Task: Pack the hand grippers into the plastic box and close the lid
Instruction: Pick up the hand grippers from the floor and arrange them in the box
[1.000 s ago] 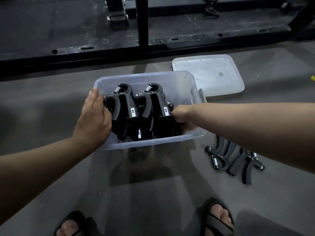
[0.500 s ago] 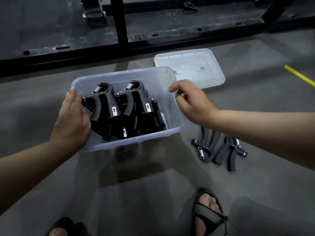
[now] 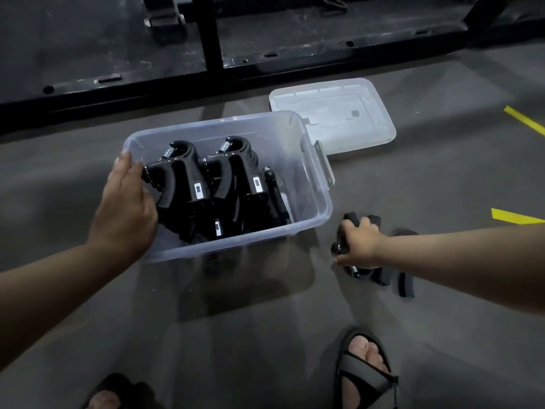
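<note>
The left hand (image 3: 124, 208) reached in from 7 o'clock. Its fingers were nearly straight and lay over the 9 o'clock rim of the plastic box (image 3: 317, 184), against the packed hand grippers (image 3: 182, 175), clasping nothing. The right hand (image 3: 358, 246) was down on the floor (image 3: 265, 335) at the box's 4 o'clock, its fingers curled round a loose hand gripper (image 3: 350, 219); how many lay beneath could not be told. Three white labels showed inside the box, too small to read. One lid (image 3: 333, 113) lay at the box's 1 o'clock.
</note>
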### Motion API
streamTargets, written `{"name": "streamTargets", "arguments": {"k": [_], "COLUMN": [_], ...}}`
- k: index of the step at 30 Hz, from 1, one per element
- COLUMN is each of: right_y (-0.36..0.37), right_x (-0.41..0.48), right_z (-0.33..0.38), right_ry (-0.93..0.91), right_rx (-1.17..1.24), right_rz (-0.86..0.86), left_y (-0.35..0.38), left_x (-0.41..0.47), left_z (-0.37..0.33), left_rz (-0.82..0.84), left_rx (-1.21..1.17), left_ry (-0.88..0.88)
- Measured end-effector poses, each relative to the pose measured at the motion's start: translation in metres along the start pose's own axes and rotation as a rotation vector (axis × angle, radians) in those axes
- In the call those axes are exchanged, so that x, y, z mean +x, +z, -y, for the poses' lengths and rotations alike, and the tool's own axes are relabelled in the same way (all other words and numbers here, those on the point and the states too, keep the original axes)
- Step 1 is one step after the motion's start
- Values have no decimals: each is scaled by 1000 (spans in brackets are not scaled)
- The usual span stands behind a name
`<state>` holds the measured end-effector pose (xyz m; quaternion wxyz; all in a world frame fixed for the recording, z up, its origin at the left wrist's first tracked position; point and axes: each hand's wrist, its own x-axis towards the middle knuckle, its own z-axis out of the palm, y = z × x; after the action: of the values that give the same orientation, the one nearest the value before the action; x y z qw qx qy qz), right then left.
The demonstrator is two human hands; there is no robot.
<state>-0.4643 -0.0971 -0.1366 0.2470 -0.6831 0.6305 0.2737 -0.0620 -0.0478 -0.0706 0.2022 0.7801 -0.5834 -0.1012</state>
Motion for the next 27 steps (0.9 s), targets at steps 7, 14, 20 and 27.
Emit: {"name": "streamTargets", "arguments": {"k": [7,14,20,27], "right_y": [5,-6,-34,-101], "right_x": [-3,22,25,6], "right_z": [19,26,16,-23], "right_ry": [-131,-66,-73,66], "right_rx": [28,-16,162,1114], "right_rz": [-187,-110,9,216], "left_y": [0,-1,-2,-3], "left_x": [-1,-1,-2,-3], "left_z": [1,-1,-2,-5], "left_rz": [4,6,4,9], "left_rx": [-6,-19,-15,-35], "left_ry": [-9,-1,24,-1]}}
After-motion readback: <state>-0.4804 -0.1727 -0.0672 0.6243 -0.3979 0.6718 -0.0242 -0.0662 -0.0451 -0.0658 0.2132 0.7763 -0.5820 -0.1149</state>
